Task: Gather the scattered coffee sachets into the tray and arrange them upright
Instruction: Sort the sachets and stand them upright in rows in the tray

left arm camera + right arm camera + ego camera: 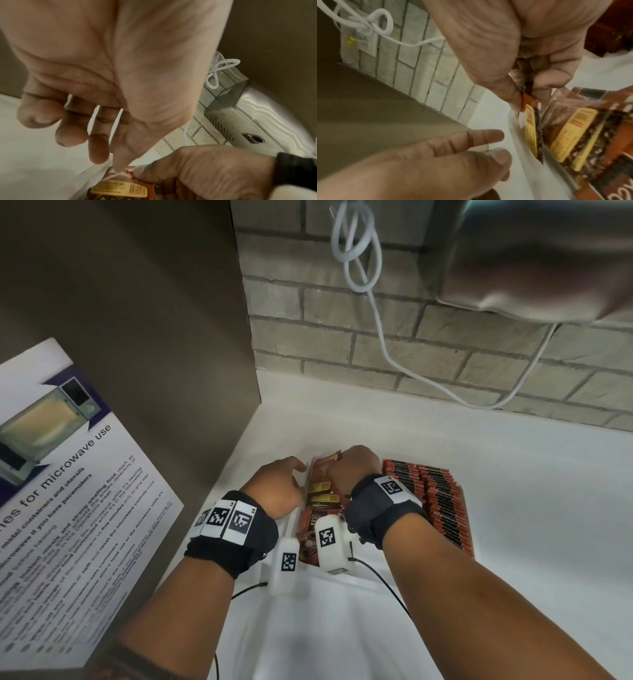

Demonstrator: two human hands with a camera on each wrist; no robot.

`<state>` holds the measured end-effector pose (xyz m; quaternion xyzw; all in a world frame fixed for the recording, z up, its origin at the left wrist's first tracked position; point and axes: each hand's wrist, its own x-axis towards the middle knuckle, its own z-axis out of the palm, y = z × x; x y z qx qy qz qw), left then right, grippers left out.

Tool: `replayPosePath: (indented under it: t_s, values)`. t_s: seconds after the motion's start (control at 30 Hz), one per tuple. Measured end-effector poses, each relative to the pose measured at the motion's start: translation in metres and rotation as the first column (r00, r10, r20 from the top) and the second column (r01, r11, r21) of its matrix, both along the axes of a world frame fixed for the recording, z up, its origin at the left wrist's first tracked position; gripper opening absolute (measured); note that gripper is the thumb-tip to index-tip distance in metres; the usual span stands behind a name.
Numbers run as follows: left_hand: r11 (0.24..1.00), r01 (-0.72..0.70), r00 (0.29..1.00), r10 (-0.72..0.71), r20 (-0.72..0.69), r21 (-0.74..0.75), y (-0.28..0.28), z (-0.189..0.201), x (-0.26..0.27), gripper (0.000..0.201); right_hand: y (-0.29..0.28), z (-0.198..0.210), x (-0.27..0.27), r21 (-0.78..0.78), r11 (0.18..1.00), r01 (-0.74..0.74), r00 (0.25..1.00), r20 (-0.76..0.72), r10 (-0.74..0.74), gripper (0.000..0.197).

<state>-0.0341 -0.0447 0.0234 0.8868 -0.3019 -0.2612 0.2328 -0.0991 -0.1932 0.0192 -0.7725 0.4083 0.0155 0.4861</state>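
A white tray (289, 520) sits on the counter. Its left compartment holds brown-orange coffee sachets (322, 498) with yellow labels, lying loosely. Tight rows of upright red-and-black sachets (436, 501) fill its right side. My right hand (352, 465) pinches the top edge of one sachet (530, 121) between thumb and fingers, standing it against the tray's left wall (530, 159). My left hand (291, 475) hovers at the tray's left rim with loose fingers. One left fingertip (120, 164) touches the sachet's top (120, 189) beside my right hand (197, 170). The left hand (471, 148) holds nothing.
A brown panel (154, 354) with a microwave notice (68, 491) stands close on the left. Behind is a brick wall (428, 344) with a knotted white cable (356, 261). A metal appliance (534, 258) overhangs the upper right. White counter (531, 474) extends right of the tray.
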Motion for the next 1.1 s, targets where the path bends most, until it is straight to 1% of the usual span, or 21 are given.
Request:
replayPosePath:
  t_s: [0.13, 0.2, 0.23, 0.27, 0.3, 0.33, 0.37, 0.4, 0.43, 0.47, 0.53, 0.57, 0.6, 0.67, 0.73, 0.77, 0.83, 0.87, 0.93, 1.0, 1.1]
  values:
    - [0.993, -0.088, 0.995, 0.084, -0.049, -0.084, -0.003, 0.005, 0.0, 0.043, -0.01, 0.013, -0.014, -0.001, 1.0, 0.024, 0.998, 0.054, -0.024, 0.013]
    - [0.972, -0.16, 0.984, 0.144, -0.102, -0.173, -0.007, 0.008, -0.001, 0.051, -0.016, 0.02, -0.02, 0.021, 1.0, 0.019, 0.995, 0.097, -0.021, 0.015]
    - [0.954, -0.206, 0.972, 0.174, -0.156, -0.219, -0.01, 0.011, -0.004, 0.054, -0.018, 0.022, -0.026, 0.075, 0.997, 0.025, 0.988, 0.152, -0.036, 0.01]
    - [0.927, -0.267, 0.95, 0.206, -0.236, -0.264, -0.013, 0.015, -0.009, 0.055, -0.018, 0.028, -0.033, 0.157, 0.987, 0.029, 0.975, 0.214, -0.062, 0.007]
    - [0.891, -0.34, 0.91, 0.231, -0.345, -0.3, -0.017, 0.019, -0.013, 0.055, -0.019, 0.031, -0.039, 0.231, 0.973, 0.023, 0.964, 0.253, -0.083, 0.008]
    - [0.847, -0.417, 0.848, 0.232, -0.476, -0.33, -0.02, 0.023, -0.018, 0.053, -0.017, 0.034, -0.044, 0.289, 0.957, 0.009, 0.953, 0.287, -0.096, 0.008]
    - [0.803, -0.48, 0.776, 0.202, -0.597, -0.353, -0.023, 0.027, -0.023, 0.047, -0.016, 0.033, -0.048, 0.316, 0.949, -0.011, 0.947, 0.309, -0.092, 0.009]
    - [0.766, -0.518, 0.725, 0.156, -0.671, -0.381, -0.025, 0.03, -0.027, 0.039, -0.014, 0.034, -0.051, 0.323, 0.946, -0.027, 0.942, 0.325, -0.084, 0.011]
    - [0.739, -0.53, 0.712, 0.12, -0.692, -0.417, -0.026, 0.031, -0.029, 0.03, -0.013, 0.033, -0.053, 0.304, 0.952, -0.042, 0.941, 0.332, -0.065, 0.016]
    - [0.719, -0.532, 0.726, 0.114, -0.678, -0.448, -0.026, 0.032, -0.031, 0.025, -0.011, 0.034, -0.055, 0.292, 0.955, -0.044, 0.943, 0.329, -0.057, 0.021]
    - [0.685, -0.548, 0.764, 0.175, -0.621, -0.481, -0.024, 0.031, -0.029, 0.019, -0.013, 0.029, -0.056, 0.288, 0.958, -0.018, 0.952, 0.299, -0.072, 0.033]
    - [0.665, -0.565, 0.77, 0.213, -0.602, -0.487, -0.022, 0.029, -0.027, 0.016, -0.013, 0.025, -0.056, 0.266, 0.964, 0.002, 0.962, 0.263, -0.074, 0.039]
    - [0.647, -0.582, 0.77, 0.244, -0.59, -0.492, -0.019, 0.028, -0.024, 0.014, -0.011, 0.024, -0.054, 0.198, 0.98, 0.006, 0.976, 0.211, -0.048, 0.043]
    - [0.616, -0.61, 0.764, 0.291, -0.576, -0.498, -0.013, 0.027, -0.018, 0.011, -0.008, 0.016, -0.047, 0.015, 0.995, -0.101, 0.994, 0.048, 0.1, 0.047]
    - [0.597, -0.627, 0.757, 0.312, -0.574, -0.501, -0.007, 0.026, -0.014, 0.01, -0.001, 0.016, -0.041, -0.104, 0.969, -0.224, 0.969, -0.129, 0.21, 0.043]
    - [0.59, -0.631, 0.754, 0.316, -0.576, -0.503, -0.004, 0.026, -0.013, 0.01, 0.001, 0.014, -0.037, -0.136, 0.955, -0.263, 0.954, -0.181, 0.237, 0.041]
    - [0.585, -0.63, 0.757, 0.315, -0.573, -0.511, 0.001, 0.028, -0.01, 0.012, 0.003, 0.006, -0.028, -0.098, 0.966, -0.24, 0.961, -0.166, 0.222, 0.023]
    - [0.587, -0.627, 0.759, 0.313, -0.571, -0.512, 0.004, 0.029, -0.01, 0.014, 0.005, 0.003, -0.024, -0.085, 0.972, -0.218, 0.969, -0.139, 0.205, 0.023]
    - [0.594, -0.619, 0.763, 0.299, -0.573, -0.515, 0.008, 0.03, -0.007, 0.017, 0.008, -0.007, -0.013, -0.089, 0.972, -0.217, 0.968, -0.149, 0.203, 0.035]
    - [0.602, -0.61, 0.765, 0.279, -0.58, -0.516, 0.012, 0.031, -0.006, 0.018, 0.013, -0.013, -0.004, -0.098, 0.967, -0.235, 0.958, -0.189, 0.214, 0.039]
    - [0.612, -0.605, 0.763, 0.263, -0.59, -0.51, 0.017, 0.029, -0.005, 0.017, 0.015, -0.018, 0.005, -0.105, 0.976, -0.191, 0.969, -0.181, 0.17, 0.043]
